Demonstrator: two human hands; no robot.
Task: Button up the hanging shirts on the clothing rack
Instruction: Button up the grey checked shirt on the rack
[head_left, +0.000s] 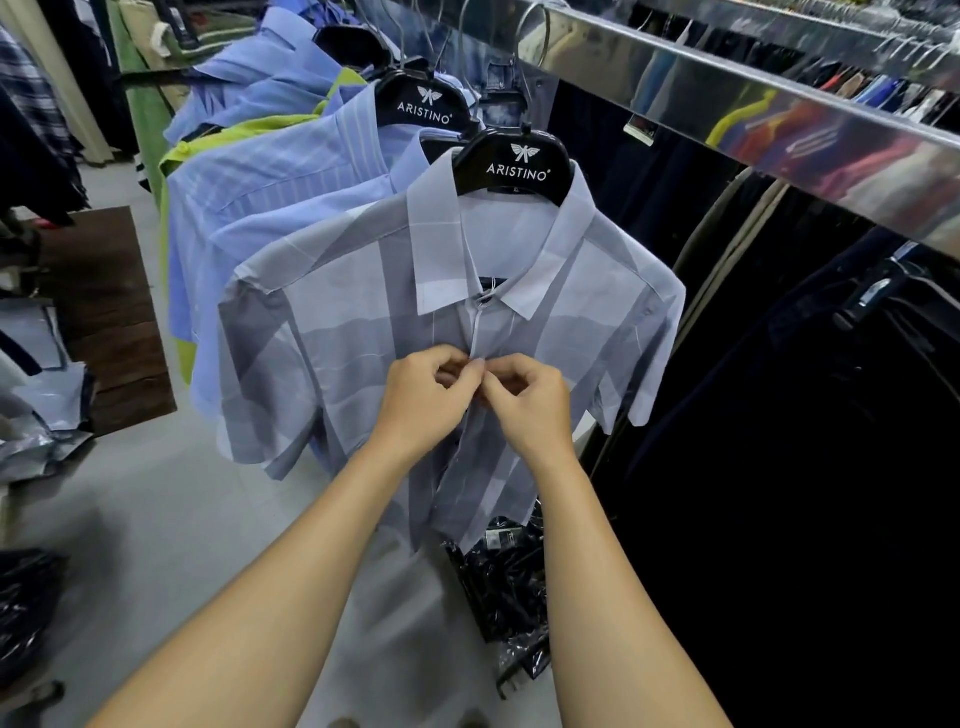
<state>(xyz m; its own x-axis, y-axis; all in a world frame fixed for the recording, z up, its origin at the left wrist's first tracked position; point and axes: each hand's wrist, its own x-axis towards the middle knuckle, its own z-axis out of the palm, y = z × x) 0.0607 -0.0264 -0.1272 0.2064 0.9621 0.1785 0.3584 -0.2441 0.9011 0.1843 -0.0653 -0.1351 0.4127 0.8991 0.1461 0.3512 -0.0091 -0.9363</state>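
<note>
A grey and pale-lilac checked short-sleeved shirt (332, 332) hangs at the front of the row on a black hanger (517, 166) from the shiny metal rail (727, 98). Its collar button looks closed. My left hand (428, 397) and my right hand (524, 402) meet at the front placket at chest height, and the fingertips of both pinch the fabric edges there. The button itself is hidden by my fingers. Below my hands the shirt front hangs slightly apart.
Behind the checked shirt hang several blue shirts (270, 197) and a lime-green one (176, 156). Dark garments (779, 415) fill the right side. Plastic-wrapped dark packages (506, 592) lie on the pale floor under the shirt. A brown wooden panel (114, 317) stands at left.
</note>
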